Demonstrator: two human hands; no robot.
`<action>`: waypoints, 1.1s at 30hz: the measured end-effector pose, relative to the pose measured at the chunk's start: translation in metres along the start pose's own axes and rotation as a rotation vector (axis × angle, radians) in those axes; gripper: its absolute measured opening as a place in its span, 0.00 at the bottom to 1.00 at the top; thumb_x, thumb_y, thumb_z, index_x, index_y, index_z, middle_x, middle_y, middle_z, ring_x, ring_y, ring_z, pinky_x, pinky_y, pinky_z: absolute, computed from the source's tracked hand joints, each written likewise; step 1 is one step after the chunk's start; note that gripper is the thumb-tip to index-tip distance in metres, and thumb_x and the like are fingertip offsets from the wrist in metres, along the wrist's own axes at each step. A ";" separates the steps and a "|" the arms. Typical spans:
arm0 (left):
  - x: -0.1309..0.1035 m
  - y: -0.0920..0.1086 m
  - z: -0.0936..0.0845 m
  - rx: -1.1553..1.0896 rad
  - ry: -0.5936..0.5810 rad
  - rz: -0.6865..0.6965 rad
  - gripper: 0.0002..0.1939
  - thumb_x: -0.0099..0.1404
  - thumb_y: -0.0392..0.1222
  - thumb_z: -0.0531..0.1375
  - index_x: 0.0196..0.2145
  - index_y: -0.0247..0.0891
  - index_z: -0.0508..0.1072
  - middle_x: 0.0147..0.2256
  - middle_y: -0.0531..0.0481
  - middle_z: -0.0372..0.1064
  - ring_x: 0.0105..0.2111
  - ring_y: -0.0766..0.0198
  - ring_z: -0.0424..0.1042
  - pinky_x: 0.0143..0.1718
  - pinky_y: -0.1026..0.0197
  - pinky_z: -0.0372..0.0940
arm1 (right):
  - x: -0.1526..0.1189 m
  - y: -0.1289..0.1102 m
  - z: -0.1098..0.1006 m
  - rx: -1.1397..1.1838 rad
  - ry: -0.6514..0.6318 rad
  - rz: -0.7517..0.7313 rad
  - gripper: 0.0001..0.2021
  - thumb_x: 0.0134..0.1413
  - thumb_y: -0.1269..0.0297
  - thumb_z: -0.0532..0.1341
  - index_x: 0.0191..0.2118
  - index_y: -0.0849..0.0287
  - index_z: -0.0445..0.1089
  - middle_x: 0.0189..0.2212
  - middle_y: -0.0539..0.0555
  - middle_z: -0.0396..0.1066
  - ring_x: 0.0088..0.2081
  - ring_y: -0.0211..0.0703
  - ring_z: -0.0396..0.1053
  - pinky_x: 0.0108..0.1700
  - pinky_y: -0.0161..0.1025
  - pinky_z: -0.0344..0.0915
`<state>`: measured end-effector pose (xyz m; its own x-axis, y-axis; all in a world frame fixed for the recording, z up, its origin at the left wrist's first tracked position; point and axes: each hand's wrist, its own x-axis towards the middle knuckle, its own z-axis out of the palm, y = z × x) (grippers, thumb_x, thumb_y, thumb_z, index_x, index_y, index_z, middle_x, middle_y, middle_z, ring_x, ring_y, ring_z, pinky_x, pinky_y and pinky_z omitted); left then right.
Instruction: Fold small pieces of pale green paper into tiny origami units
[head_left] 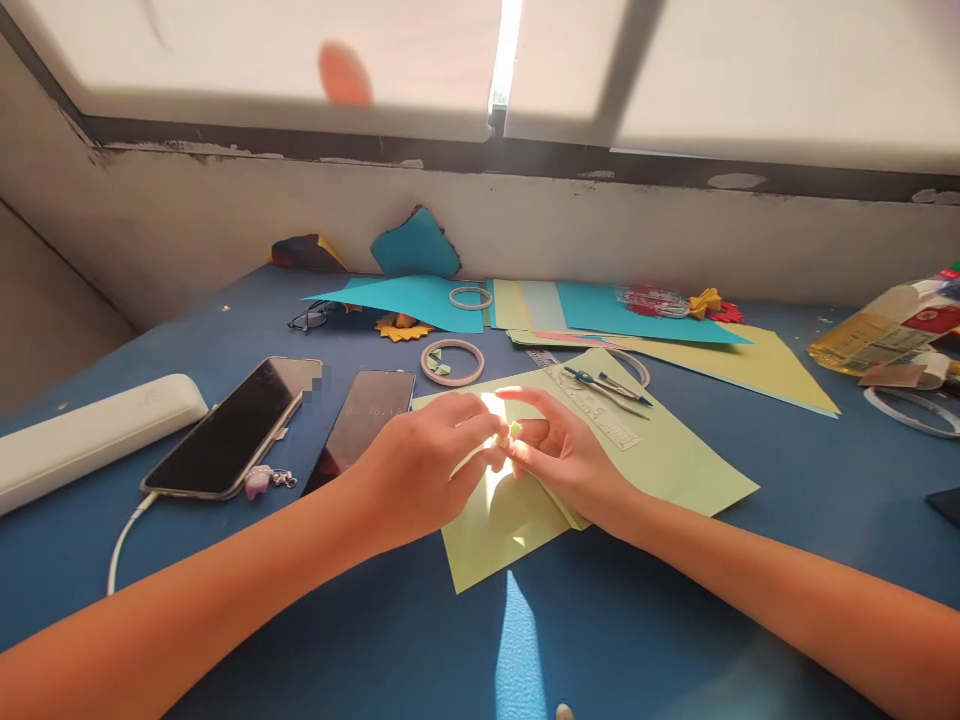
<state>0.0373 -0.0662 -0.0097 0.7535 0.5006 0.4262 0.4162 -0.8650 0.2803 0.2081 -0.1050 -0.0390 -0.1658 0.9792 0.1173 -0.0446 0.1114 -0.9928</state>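
Observation:
My left hand [424, 455] and my right hand [570, 450] meet above a pale green paper sheet [675, 470]. Between their fingertips is a small folded piece of light green paper [515, 430], pinched from both sides and mostly covered by the fingers. A narrow strip of green paper [559, 505] shows below my right palm, on the sheet. Just beyond my right hand, a clear ruler [611, 425] lies on the sheet with a drawing compass [611, 386]. Small folded green pieces [436, 357] sit inside a tape roll [452, 378] behind my left hand.
Left of my hands lie two phones [244, 425] [371, 415], a keychain charm [259, 481] and a white power bank [97, 435]. Coloured paper sheets [720, 370], glasses [309, 317] and orange paper flowers [403, 328] are at the back. An oil bottle [870, 325] leans at right.

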 end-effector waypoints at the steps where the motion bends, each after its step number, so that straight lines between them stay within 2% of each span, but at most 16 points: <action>1: 0.001 -0.001 -0.001 -0.046 0.004 -0.038 0.08 0.61 0.33 0.53 0.34 0.37 0.71 0.35 0.49 0.69 0.35 0.65 0.67 0.32 0.63 0.64 | -0.001 -0.001 0.000 0.002 -0.017 0.014 0.19 0.50 0.64 0.59 0.49 0.57 0.56 0.23 0.47 0.69 0.26 0.35 0.68 0.30 0.35 0.65; 3: 0.005 -0.001 -0.003 -0.156 0.015 -0.143 0.07 0.60 0.34 0.54 0.32 0.38 0.71 0.34 0.51 0.69 0.32 0.68 0.67 0.30 0.66 0.63 | -0.003 -0.002 0.000 -0.028 -0.044 0.020 0.19 0.52 0.64 0.58 0.49 0.57 0.55 0.23 0.48 0.69 0.26 0.35 0.68 0.30 0.35 0.65; 5: 0.008 -0.001 -0.007 -0.259 0.020 -0.270 0.06 0.60 0.36 0.55 0.31 0.39 0.72 0.32 0.53 0.69 0.29 0.69 0.66 0.25 0.68 0.61 | -0.007 -0.001 0.000 -0.119 -0.026 -0.049 0.17 0.54 0.65 0.56 0.50 0.57 0.55 0.24 0.48 0.69 0.27 0.36 0.68 0.29 0.36 0.65; 9: 0.011 0.000 -0.012 -0.376 -0.040 -0.472 0.07 0.58 0.43 0.56 0.30 0.40 0.74 0.31 0.54 0.70 0.25 0.70 0.64 0.21 0.69 0.59 | -0.011 0.005 -0.001 -0.516 0.149 -0.460 0.14 0.53 0.71 0.55 0.47 0.56 0.58 0.26 0.48 0.65 0.27 0.35 0.64 0.31 0.37 0.64; 11: 0.012 0.001 -0.014 -0.404 -0.075 -0.524 0.08 0.58 0.44 0.57 0.30 0.41 0.75 0.30 0.54 0.71 0.24 0.70 0.63 0.20 0.69 0.57 | -0.012 0.006 -0.002 -0.709 0.149 -0.631 0.15 0.52 0.74 0.55 0.47 0.56 0.60 0.27 0.50 0.64 0.28 0.36 0.62 0.31 0.37 0.64; 13: 0.013 0.002 -0.015 -0.432 -0.103 -0.560 0.09 0.57 0.45 0.57 0.30 0.42 0.76 0.29 0.55 0.71 0.22 0.71 0.62 0.19 0.69 0.55 | -0.012 0.007 -0.002 -0.828 0.107 -0.723 0.17 0.52 0.75 0.55 0.48 0.57 0.60 0.29 0.51 0.65 0.29 0.37 0.61 0.30 0.37 0.63; 16: 0.014 0.005 -0.017 -0.469 -0.120 -0.587 0.09 0.57 0.45 0.57 0.29 0.41 0.76 0.28 0.55 0.72 0.23 0.70 0.63 0.20 0.68 0.55 | -0.011 0.005 -0.003 -0.896 0.098 -0.777 0.18 0.50 0.77 0.56 0.49 0.57 0.60 0.31 0.54 0.66 0.29 0.39 0.62 0.31 0.39 0.64; 27: 0.014 0.005 -0.020 -0.581 -0.124 -0.664 0.11 0.55 0.48 0.58 0.29 0.41 0.77 0.32 0.53 0.74 0.35 0.62 0.70 0.35 0.64 0.63 | -0.013 0.006 -0.003 -1.012 0.134 -0.814 0.21 0.50 0.76 0.57 0.51 0.57 0.60 0.32 0.55 0.69 0.31 0.41 0.64 0.30 0.40 0.63; 33: 0.014 0.006 -0.021 -0.580 -0.102 -0.715 0.09 0.54 0.48 0.59 0.29 0.43 0.77 0.31 0.54 0.74 0.34 0.63 0.70 0.32 0.65 0.62 | -0.014 0.007 -0.003 -1.035 0.130 -0.803 0.21 0.51 0.76 0.56 0.53 0.58 0.60 0.31 0.55 0.68 0.30 0.40 0.63 0.30 0.39 0.62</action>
<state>0.0398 -0.0638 0.0155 0.4685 0.8794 -0.0840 0.4999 -0.1855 0.8460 0.2134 -0.1176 -0.0479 -0.3488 0.5823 0.7344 0.6944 0.6868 -0.2147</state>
